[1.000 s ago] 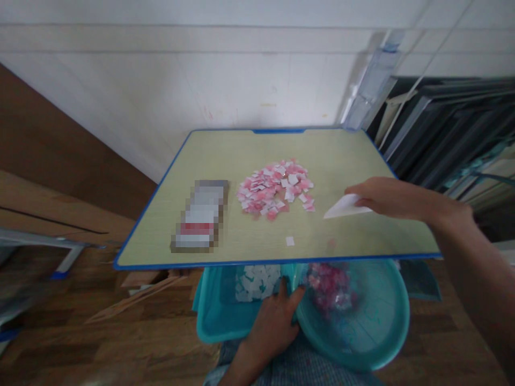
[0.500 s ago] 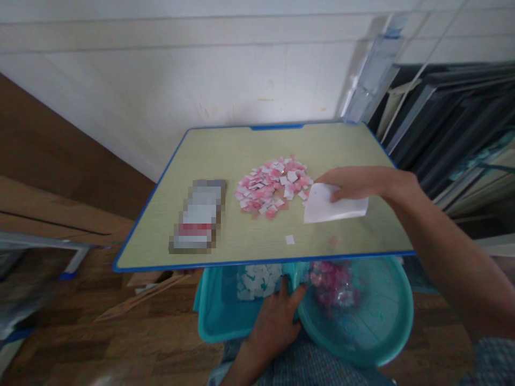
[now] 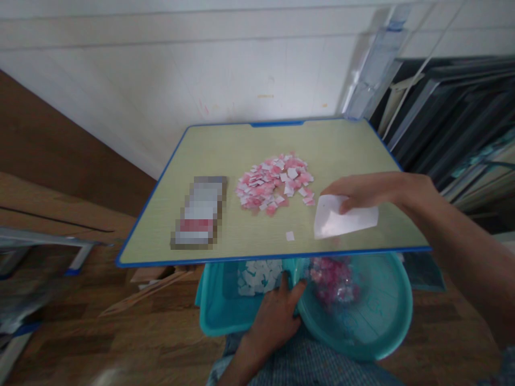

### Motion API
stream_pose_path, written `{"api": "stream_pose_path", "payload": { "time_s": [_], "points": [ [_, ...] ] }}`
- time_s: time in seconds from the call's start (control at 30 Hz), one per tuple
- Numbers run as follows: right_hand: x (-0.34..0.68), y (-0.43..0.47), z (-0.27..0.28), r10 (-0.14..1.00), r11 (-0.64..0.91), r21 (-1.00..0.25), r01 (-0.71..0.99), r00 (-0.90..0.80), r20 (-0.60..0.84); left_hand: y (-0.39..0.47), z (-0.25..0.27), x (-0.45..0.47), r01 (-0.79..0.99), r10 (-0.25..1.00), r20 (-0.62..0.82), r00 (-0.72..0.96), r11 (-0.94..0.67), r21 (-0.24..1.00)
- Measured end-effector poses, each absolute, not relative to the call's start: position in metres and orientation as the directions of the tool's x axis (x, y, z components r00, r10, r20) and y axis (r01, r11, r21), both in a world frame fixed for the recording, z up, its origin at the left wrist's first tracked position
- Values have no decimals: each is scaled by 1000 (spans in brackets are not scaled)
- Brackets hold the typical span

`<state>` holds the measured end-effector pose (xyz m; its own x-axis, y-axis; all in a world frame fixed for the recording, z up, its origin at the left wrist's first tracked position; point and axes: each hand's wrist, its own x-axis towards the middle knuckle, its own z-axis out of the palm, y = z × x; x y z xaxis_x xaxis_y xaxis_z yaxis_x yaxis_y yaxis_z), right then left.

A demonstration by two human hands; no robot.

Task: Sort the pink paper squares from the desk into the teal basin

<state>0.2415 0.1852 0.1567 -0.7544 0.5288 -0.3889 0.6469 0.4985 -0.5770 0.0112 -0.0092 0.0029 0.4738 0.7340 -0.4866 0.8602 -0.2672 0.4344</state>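
In my right hand (image 3: 350, 193) is a stiff white sheet (image 3: 328, 222), pinched between thumb and fingers, its lower edge close to the tabletop at the right. To its left lies a pile of small pink-and-white square pieces (image 3: 261, 185). One loose white square (image 3: 290, 236) rests near the front edge of the table. Below that edge, my left hand (image 3: 277, 311) grips the touching rims of a turquoise rectangular bin (image 3: 221, 316) and a round turquoise basin (image 3: 386, 343). White pieces (image 3: 257, 277) lie in the bin; pink glossy pieces (image 3: 333, 284) are in the basin.
The small table (image 3: 225, 145) has a blue rim and stands against a white wall. A pixelated phone-like object (image 3: 199, 212) lies on its left side. A clear plastic bottle (image 3: 372, 75) stands behind the back right corner, beside stacked dark panels (image 3: 454, 112).
My right hand and the white sheet have moved right and toward the front edge, away from the pile. My left hand stays at the rims.
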Motion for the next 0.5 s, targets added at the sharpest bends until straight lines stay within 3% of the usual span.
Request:
{"api": "stream_pose_path", "payload": {
  "time_s": [0.13,0.37,0.5],
  "points": [
    [257,182,149,560,553,-512,658,-748,-356,-9,3,12,868,741,-489,460,-261,422],
    [267,171,147,536,515,-573,638,-761,-366,-9,0,12,873,741,-491,458,-271,405],
    [274,167,142,563,561,-518,646,-756,-333,-10,-1,11,862,750,-463,473,-283,421]
  ]
}}
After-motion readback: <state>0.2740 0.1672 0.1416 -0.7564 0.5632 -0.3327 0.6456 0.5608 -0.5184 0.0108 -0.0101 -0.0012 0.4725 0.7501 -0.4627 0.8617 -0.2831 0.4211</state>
